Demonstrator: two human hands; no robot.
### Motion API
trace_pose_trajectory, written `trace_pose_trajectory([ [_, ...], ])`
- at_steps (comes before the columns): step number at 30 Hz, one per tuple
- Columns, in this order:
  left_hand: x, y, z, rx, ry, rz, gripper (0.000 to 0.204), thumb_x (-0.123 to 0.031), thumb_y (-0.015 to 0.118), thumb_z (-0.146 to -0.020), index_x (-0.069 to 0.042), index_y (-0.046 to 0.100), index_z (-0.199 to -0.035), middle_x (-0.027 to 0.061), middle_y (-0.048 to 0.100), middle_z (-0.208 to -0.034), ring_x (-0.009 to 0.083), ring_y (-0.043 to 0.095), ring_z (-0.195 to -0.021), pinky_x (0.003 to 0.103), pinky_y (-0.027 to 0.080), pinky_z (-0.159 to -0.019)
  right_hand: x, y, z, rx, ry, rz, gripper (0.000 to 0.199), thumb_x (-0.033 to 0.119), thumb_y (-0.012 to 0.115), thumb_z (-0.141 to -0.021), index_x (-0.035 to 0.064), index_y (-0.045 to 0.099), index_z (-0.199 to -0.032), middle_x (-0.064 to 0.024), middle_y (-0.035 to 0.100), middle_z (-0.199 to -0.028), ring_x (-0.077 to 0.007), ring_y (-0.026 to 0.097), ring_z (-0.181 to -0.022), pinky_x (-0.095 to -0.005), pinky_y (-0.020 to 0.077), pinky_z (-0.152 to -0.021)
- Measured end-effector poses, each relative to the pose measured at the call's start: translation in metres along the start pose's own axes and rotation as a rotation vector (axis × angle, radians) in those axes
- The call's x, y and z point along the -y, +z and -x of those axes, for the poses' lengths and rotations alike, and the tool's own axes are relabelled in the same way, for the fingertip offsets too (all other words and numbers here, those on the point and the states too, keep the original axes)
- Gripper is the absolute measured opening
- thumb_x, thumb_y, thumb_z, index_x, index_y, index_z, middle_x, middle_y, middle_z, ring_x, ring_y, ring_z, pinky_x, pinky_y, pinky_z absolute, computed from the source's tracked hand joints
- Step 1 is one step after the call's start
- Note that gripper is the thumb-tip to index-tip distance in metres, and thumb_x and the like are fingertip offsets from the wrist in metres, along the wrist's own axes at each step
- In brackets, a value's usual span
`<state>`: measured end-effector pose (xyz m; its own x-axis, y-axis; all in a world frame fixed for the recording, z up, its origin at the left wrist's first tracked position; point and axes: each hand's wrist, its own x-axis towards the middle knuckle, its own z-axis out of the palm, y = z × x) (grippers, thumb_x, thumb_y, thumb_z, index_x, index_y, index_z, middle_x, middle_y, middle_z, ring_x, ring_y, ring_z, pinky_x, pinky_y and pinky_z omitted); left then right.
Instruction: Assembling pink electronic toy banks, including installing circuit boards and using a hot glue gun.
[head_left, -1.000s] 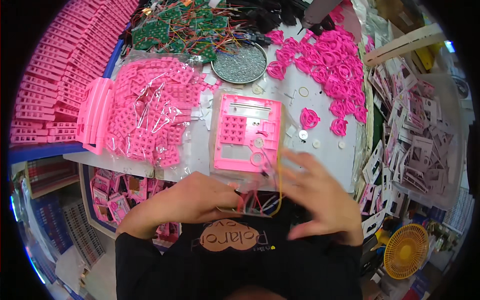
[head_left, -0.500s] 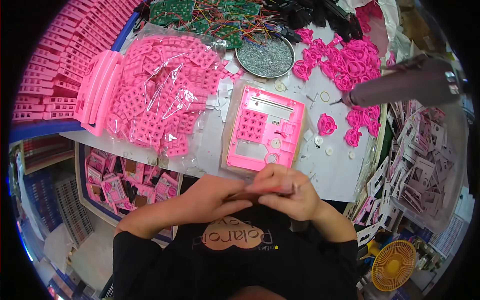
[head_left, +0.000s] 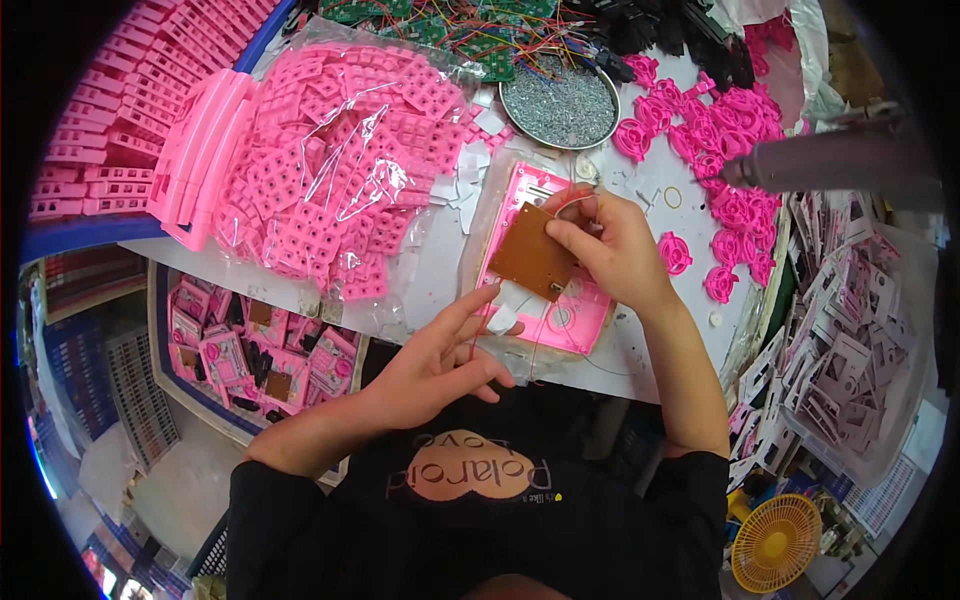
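Observation:
My right hand point(head_left: 622, 245) pinches a brown circuit board point(head_left: 528, 250) by its upper right edge, between thumb and fingers. Thin wires trail from the board toward its lower side. Beneath it lies a pink plastic housing point(head_left: 590, 322), largely covered by the board and my hand. My left hand point(head_left: 430, 365) is open at the housing's lower left, fingers spread and thumb apart. Close to its fingertips is a small white piece point(head_left: 506, 318); whether they touch it is unclear.
A clear bag of pink keypads point(head_left: 320, 170) lies to the left. Beyond the housing stands a round dish of screws point(head_left: 560, 105), with green circuit boards point(head_left: 420, 35) behind. Pink rings point(head_left: 740, 125) and a power screwdriver point(head_left: 830, 165) are at right. A tray point(head_left: 163, 365) of pink units sits lower left.
My hands, together near my body before, have separated. The right has moved forward over the housing and now shows the brown board; the left has opened. The view has shifted slightly.

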<state>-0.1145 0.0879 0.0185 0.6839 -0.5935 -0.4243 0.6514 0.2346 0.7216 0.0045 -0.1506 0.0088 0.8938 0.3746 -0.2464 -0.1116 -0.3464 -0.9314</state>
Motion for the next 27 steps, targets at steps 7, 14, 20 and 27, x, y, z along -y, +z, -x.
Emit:
trace_pose_trajectory([
  [7,-0.025,0.002,0.017,-0.007,0.051,-0.689,0.069,-0.010,0.068,-0.091,-0.005,0.034,-0.150,0.0187,0.053,-0.134,0.0241,0.063,-0.101,0.037,0.055,-0.082,0.012,0.003,-0.014,0.015,-0.298,0.566,0.019,0.010,0.067,-0.089,0.0033,0.064,-0.107,-0.0186,0.066,-0.083,-0.0370,0.064,-0.073,-0.0426,0.0501,-0.068],
  [14,-0.040,-0.005,-0.018,-0.262,0.582,-1.477,0.059,-0.016,0.080,-0.078,0.001,0.054,-0.129,0.0187,0.058,-0.114,0.0374,0.058,-0.102,0.043,0.047,-0.084,0.014,0.007,-0.014,-0.015,-0.278,0.615,0.019,0.010,0.066,-0.090,0.0017,0.063,-0.106,-0.0202,0.067,-0.094,-0.0390,0.065,-0.088,-0.0449,0.0504,-0.076],
  [20,-0.031,-0.024,-0.033,-0.355,0.652,-1.464,0.059,-0.017,0.080,-0.078,0.002,0.051,-0.125,0.0199,0.058,-0.114,0.0400,0.056,-0.103,0.047,0.046,-0.087,0.009,0.011,-0.010,-0.048,-0.333,0.608,0.019,0.010,0.066,-0.090,0.0013,0.063,-0.107,-0.0196,0.067,-0.096,-0.0382,0.065,-0.090,-0.0444,0.0512,-0.079],
  [27,-0.027,-0.022,-0.047,-0.326,0.749,-1.428,0.062,-0.014,0.080,-0.076,0.003,0.047,-0.126,0.0225,0.053,-0.118,0.0399,0.056,-0.105,0.045,0.048,-0.088,0.009,0.011,-0.009,-0.080,-0.327,0.629,0.020,0.008,0.066,-0.090,0.0018,0.062,-0.109,-0.0181,0.067,-0.099,-0.0370,0.065,-0.094,-0.0440,0.0510,-0.081],
])
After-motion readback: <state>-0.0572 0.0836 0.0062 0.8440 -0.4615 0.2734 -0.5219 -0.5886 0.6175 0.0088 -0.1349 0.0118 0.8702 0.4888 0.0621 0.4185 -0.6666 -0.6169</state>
